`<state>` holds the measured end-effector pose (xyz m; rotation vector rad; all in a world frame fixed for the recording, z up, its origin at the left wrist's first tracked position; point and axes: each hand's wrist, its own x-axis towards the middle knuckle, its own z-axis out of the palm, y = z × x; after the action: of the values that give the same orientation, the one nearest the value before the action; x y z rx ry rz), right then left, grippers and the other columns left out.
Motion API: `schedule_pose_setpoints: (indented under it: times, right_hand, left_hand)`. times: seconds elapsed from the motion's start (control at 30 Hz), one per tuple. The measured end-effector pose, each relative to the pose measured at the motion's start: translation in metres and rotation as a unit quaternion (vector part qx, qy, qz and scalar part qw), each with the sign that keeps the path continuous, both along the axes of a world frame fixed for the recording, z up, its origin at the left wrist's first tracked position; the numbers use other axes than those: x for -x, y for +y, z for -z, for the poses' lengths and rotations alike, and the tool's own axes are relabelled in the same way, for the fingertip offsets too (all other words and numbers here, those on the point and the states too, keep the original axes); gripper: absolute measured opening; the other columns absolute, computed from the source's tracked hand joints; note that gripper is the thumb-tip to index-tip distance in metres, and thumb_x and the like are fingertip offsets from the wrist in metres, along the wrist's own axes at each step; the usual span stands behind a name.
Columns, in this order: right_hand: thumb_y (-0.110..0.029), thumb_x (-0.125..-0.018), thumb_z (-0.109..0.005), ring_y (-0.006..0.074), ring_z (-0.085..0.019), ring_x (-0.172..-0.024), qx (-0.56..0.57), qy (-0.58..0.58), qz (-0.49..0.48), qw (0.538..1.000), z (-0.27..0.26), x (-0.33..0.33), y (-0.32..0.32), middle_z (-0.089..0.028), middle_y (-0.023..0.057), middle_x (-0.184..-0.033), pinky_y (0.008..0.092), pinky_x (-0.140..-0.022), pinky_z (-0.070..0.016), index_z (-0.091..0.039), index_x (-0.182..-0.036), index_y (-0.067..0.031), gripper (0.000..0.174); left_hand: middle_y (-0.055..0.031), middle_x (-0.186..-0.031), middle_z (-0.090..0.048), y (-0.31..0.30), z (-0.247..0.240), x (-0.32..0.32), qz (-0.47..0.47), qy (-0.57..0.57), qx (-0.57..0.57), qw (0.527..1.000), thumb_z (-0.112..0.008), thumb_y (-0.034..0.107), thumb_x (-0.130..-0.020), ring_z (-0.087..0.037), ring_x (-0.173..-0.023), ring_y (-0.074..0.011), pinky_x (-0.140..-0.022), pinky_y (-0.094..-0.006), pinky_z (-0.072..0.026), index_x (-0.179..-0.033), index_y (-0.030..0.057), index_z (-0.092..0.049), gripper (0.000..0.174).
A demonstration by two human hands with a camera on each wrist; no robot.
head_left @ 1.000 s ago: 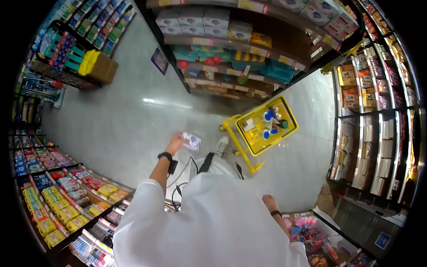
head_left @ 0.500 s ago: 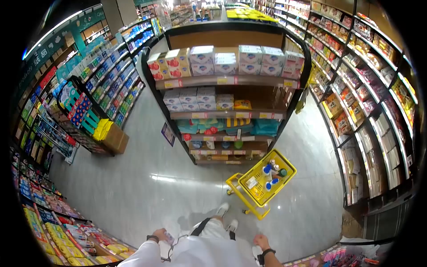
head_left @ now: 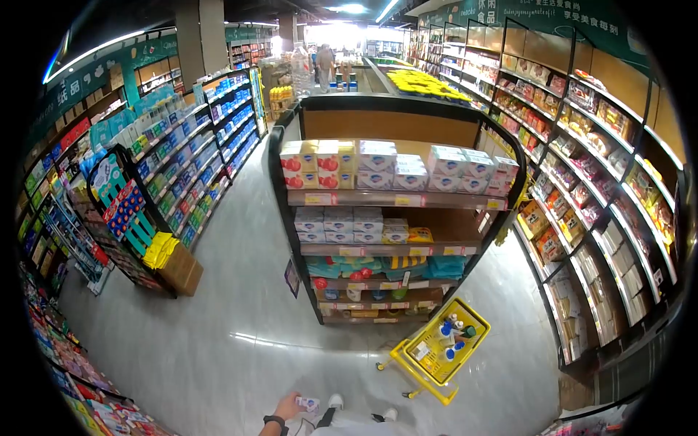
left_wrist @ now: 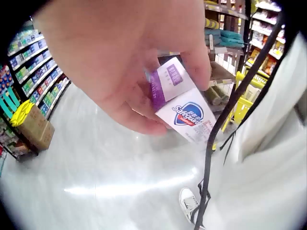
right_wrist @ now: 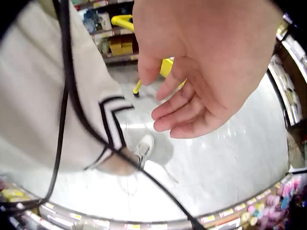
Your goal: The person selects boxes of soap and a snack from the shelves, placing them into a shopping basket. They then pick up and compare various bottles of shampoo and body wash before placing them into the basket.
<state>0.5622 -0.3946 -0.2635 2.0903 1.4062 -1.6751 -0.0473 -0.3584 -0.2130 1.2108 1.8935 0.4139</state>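
The left hand (left_wrist: 129, 62) grips a small white and purple Safeguard box (left_wrist: 184, 108) between thumb and fingers. In the head view that hand (head_left: 289, 408) and the box (head_left: 308, 404) are low in the picture, beside a shoe. The right hand (right_wrist: 201, 72) hangs with loosely bent fingers and nothing in them; the head view does not show it. A yellow basket cart (head_left: 414, 362) stands on the floor to the right, holding several bottles and a light box (head_left: 421, 351).
A shelf unit (head_left: 392, 196) with stacked boxes and folded teal packs stands ahead. Long shelves of packets (head_left: 574, 182) line the right side. At the left are a cardboard box (head_left: 182, 272) and more shelving. A dark cable (left_wrist: 225, 115) hangs by the body.
The head view has tilted up, bringing the far aisle into sight and leaving the right hand out of it. The left hand still holds the box.
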Motion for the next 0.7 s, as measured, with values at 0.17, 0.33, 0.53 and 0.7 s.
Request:
schedule_pose_setpoints:
  times: [0.17,0.33,0.53,0.7]
  right_hand:
    - [-0.019,-0.079,-0.065,0.0192,-0.063,-0.069,-0.147,0.114,0.079,0.979,-0.003,0.075,0.113,-0.065,0.0071,-0.076,0.0321,-0.061,-0.0508,-0.062,-0.101,0.0021,0.031]
    - [-0.015,-0.079,-0.066,0.0142,-0.063,-0.079,-0.355,0.137,0.063,0.922,-0.191,0.237,0.195,-0.066,0.0078,-0.088,0.0285,-0.071,-0.0514,-0.061,-0.111,-0.0009,0.035]
    - [-0.016,-0.087,-0.064,0.0146,-0.060,-0.092,-0.345,0.227,-0.135,0.901,-0.269,0.319,0.220,-0.063,0.0074,-0.102,0.0285,-0.080,-0.0494,-0.052,-0.125,-0.0039,0.042]
    - [-0.018,-0.084,-0.064,0.0245,-0.063,-0.088,-0.401,0.239,-0.167,0.869,-0.338,0.361,0.229,-0.065,0.0078,-0.100,0.0335,-0.075,-0.0500,-0.054,-0.124,-0.0085,0.043]
  left_hand:
    - [-0.0177,-0.099,-0.066,-0.055,0.088,0.068,-0.042,0.050,0.031,0.997,-0.082,0.033,-0.060,-0.064,-0.095,-0.0330,-0.083,-0.0390,-0.0502,-0.114,0.0030,-0.057,0.067]
    - [-0.0208,-0.119,-0.059,-0.113,0.098,0.101,-0.265,-0.236,0.093,0.930,-0.071,0.007,-0.073,-0.059,-0.109,-0.0255,-0.085,-0.0385,-0.0518,-0.120,-0.0038,-0.052,0.052]
    - [-0.0148,-0.122,-0.058,-0.099,0.131,0.116,-0.062,0.006,0.171,0.983,-0.059,0.030,-0.084,-0.058,-0.109,-0.0271,-0.089,-0.0412,-0.0478,-0.124,0.0102,-0.054,0.045]
    - [-0.0200,-0.106,-0.064,-0.010,0.133,0.101,-0.139,-0.018,0.052,0.989,-0.082,0.032,-0.058,-0.062,-0.100,-0.0360,-0.086,-0.0406,-0.0496,-0.115,0.0010,-0.057,0.070]
